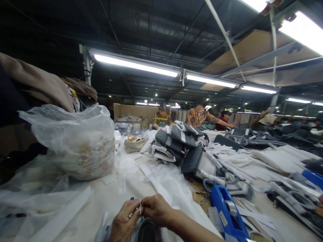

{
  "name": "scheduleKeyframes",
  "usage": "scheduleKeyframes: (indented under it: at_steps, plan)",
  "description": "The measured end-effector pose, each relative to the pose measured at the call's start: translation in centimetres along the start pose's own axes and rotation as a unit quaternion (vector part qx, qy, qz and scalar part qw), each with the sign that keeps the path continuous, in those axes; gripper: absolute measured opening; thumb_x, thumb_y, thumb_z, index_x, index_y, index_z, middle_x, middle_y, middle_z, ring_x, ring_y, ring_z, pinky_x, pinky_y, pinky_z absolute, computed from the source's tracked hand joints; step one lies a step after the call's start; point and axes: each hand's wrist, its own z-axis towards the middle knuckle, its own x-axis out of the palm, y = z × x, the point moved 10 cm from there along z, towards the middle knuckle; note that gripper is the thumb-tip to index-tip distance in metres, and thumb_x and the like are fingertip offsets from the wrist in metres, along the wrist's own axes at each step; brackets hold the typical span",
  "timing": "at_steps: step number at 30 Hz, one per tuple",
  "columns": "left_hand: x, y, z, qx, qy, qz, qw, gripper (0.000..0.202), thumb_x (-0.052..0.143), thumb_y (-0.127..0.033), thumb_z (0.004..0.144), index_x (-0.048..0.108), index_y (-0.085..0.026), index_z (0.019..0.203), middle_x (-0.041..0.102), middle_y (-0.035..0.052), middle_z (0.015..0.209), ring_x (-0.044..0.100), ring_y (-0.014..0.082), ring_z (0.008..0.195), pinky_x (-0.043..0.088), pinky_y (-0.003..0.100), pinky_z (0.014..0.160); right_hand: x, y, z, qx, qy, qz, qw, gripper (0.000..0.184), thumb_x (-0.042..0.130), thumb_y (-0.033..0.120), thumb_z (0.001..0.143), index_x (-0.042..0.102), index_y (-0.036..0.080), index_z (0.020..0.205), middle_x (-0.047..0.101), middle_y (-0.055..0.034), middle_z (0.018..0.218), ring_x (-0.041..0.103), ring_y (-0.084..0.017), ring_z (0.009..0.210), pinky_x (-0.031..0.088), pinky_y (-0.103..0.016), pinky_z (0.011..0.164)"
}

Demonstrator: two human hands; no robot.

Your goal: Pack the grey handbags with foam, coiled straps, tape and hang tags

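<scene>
Here, at six o'clock, the left hand (124,220) and the right hand (158,209) meet, their fingertips pinching a thin white string (140,205) between them. The step seems to be small finger work on the string; the next move likely calls for a steady pinch. A dark thing (149,231) sits below them, cut off by the bottom edge, so its shape is hard to tell. Fingers hide part of the string. A blue tape dispenser (220,201) stands at five o'clock.
</scene>
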Motion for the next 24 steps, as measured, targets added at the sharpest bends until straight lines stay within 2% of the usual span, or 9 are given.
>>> scheduleKeyframes:
  at_steps: [3, 5, 7, 9, 11, 15, 18, 20, 24]
  plan:
    - [0.5, -2.3, -1.0, 0.173, 0.014, 0.137, 0.975, 0.024, 0.046, -0.027, 0.088, 0.066, -0.017, 0.098, 0.07, 0.0063, 0.089, 0.068, 0.0171, 0.082, 0.056, 0.022, 0.074, 0.4, -0.1, -0.2, 0.005, -0.003, -0.017, 1.0, 0.01, 0.056, 0.007, 0.06, 0.059, 0.017, 0.061, 0.039, 0.0071, 0.052, 0.041, -0.009, 0.055, 0.029, -0.02, 0.053]
    - [0.8, -4.1, -2.1, 0.274, -0.022, 0.237, 0.932, 0.026, 0.041, -0.016, 0.088, 0.061, -0.012, 0.103, 0.07, 0.0105, 0.092, 0.068, 0.0189, 0.085, 0.056, 0.024, 0.075, 0.8, -0.4, -0.3, 0.016, -0.007, -0.018, 1.0, 0.013, 0.057, 0.005, 0.054, 0.052, 0.017, 0.055, 0.038, 0.0084, 0.049, 0.041, -0.009, 0.054, 0.028, -0.019, 0.05]
    - [1.0, -5.5, -2.6, 0.318, -0.065, 0.303, 0.896, 0.03, 0.034, -0.006, 0.086, 0.058, -0.009, 0.105, 0.069, 0.0123, 0.089, 0.069, 0.0193, 0.081, 0.057, 0.025, 0.07, 1.1, -0.9, -0.2, 0.028, -0.015, -0.011, 0.999, 0.017, 0.06, 0.005, 0.051, 0.05, 0.017, 0.057, 0.041, 0.0092, 0.051, 0.043, -0.009, 0.054, 0.029, -0.018, 0.049]
    - [0.9, -6.3, -2.4, 0.318, -0.088, 0.327, 0.886, 0.034, 0.029, 0.0, 0.083, 0.056, -0.01, 0.103, 0.069, 0.0097, 0.079, 0.069, 0.0175, 0.071, 0.056, 0.022, 0.062, 1.2, -1.3, 0.0, 0.041, -0.028, -0.002, 0.999, 0.017, 0.062, 0.006, 0.053, 0.052, 0.017, 0.062, 0.046, 0.0092, 0.055, 0.045, -0.008, 0.055, 0.032, -0.017, 0.049]
    - [0.6, -6.9, -1.9, 0.302, -0.096, 0.331, 0.889, 0.036, 0.026, 0.002, 0.082, 0.056, -0.012, 0.099, 0.067, 0.0064, 0.069, 0.067, 0.0157, 0.06, 0.054, 0.02, 0.053, 0.9, -1.8, 0.1, 0.061, -0.04, 0.003, 0.997, 0.02, 0.065, 0.008, 0.057, 0.056, 0.018, 0.072, 0.052, 0.0087, 0.058, 0.048, -0.008, 0.055, 0.034, -0.017, 0.05]
    - [-0.2, -7.3, -1.5, 0.268, -0.062, 0.337, 0.901, 0.032, 0.03, 0.002, 0.083, 0.057, -0.015, 0.087, 0.063, 0.0028, 0.06, 0.064, 0.0151, 0.053, 0.051, 0.021, 0.05, -1.0, -3.0, 0.4, 0.106, -0.062, -0.003, 0.992, 0.026, 0.059, 0.01, 0.071, 0.059, 0.015, 0.097, 0.06, 0.0049, 0.062, 0.055, -0.01, 0.055, 0.041, -0.02, 0.055]
    - [-0.6, -7.4, -2.0, 0.253, -0.031, 0.343, 0.904, 0.03, 0.032, 0.001, 0.084, 0.058, -0.014, 0.085, 0.062, 0.0035, 0.061, 0.063, 0.0167, 0.055, 0.052, 0.024, 0.051, -2.6, -4.9, 1.4, 0.135, -0.068, -0.032, 0.988, 0.013, 0.061, 0.014, 0.076, 0.062, 0.014, 0.089, 0.065, 0.0005, 0.071, 0.059, -0.013, 0.066, 0.044, -0.025, 0.065]
    - [-0.9, -7.9, -2.7, 0.258, -0.023, 0.346, 0.902, 0.03, 0.031, -0.001, 0.085, 0.058, -0.013, 0.086, 0.061, 0.0039, 0.06, 0.062, 0.0174, 0.054, 0.052, 0.026, 0.05, -2.8, -6.5, 2.2, 0.155, -0.048, -0.054, 0.985, 0.008, 0.064, 0.021, 0.079, 0.063, 0.014, 0.081, 0.065, 0.0004, 0.074, 0.06, -0.014, 0.072, 0.046, -0.03, 0.07]
    - [-0.9, -10.3, -5.0, 0.323, -0.015, 0.33, 0.887, 0.028, 0.031, -0.004, 0.087, 0.058, -0.01, 0.091, 0.063, 0.0062, 0.062, 0.061, 0.017, 0.054, 0.051, 0.026, 0.05, -1.9, -9.2, 3.2, 0.194, -0.003, -0.092, 0.977, 0.021, 0.062, 0.032, 0.084, 0.061, 0.014, 0.073, 0.063, 0.0016, 0.072, 0.06, -0.013, 0.068, 0.049, -0.032, 0.07]
